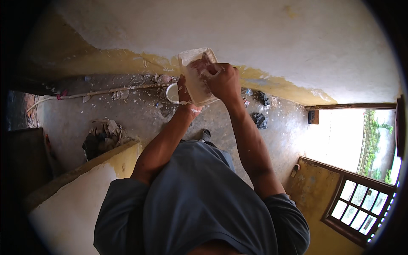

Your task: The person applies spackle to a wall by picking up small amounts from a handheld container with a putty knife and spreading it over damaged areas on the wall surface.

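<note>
A translucent rectangular plastic tub (195, 83), smeared with white, is held up in front of me, tilted. My left hand (187, 103) is wrapped round its near left side, thumb along the edge and white smears near the wrist. Over the tub's opening is my right hand (225, 80), its fingers curled and partly down inside, with white on them. Whatever those fingers hold, if anything, is hidden by the hand and the cloudy wall. Below and left of the tub, a white bucket (172, 93) stands on the floor.
Ahead rises a wall (255, 38) with pale coating over yellow patches. A long pole (114, 89) lies along its foot among white flakes. Crumpled sacking (106, 135) sits left beside a low wall (85, 187). Black plastic (259, 120) lies right, near a bright doorway (340, 131).
</note>
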`<action>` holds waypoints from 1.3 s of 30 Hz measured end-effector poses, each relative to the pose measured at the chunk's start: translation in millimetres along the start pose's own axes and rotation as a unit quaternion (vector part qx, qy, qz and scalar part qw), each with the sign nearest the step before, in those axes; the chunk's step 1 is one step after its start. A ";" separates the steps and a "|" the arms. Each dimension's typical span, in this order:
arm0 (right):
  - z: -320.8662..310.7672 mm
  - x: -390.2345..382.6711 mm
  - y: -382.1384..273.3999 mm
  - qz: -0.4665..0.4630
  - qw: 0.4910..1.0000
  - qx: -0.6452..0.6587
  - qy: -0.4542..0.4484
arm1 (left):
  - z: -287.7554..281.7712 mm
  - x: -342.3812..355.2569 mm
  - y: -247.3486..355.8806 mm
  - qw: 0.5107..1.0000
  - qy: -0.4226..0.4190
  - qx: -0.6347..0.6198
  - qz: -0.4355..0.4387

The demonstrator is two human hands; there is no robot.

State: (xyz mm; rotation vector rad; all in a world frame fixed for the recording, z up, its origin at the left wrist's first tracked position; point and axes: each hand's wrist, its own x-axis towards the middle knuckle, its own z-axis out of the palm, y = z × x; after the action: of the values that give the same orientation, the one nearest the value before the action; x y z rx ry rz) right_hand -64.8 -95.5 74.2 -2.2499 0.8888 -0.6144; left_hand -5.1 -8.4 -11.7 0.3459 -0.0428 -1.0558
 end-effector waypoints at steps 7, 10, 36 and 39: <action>-13.0 0.0 -4.6 0.060 0.992 -0.111 0.031 | -3.8 -4.6 -0.3 1.000 -0.018 0.018 0.008; -13.2 2.4 -7.2 -0.002 0.995 -0.093 0.036 | 2.7 -6.3 1.7 1.000 0.009 0.013 0.000; 0.4 -7.4 -13.1 -0.043 0.999 -0.005 -0.010 | 16.3 -7.0 7.7 0.998 0.035 -0.034 -0.028; -14.7 5.4 -8.4 -0.002 1.000 -0.011 0.025 | 14.0 -7.1 5.8 0.998 0.061 0.000 0.004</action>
State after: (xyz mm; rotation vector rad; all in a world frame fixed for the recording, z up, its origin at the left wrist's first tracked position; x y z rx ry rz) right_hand -66.6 -100.3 91.2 -2.2648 0.9200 -0.6689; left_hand -6.5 -3.3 4.1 0.4096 0.0660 -1.0252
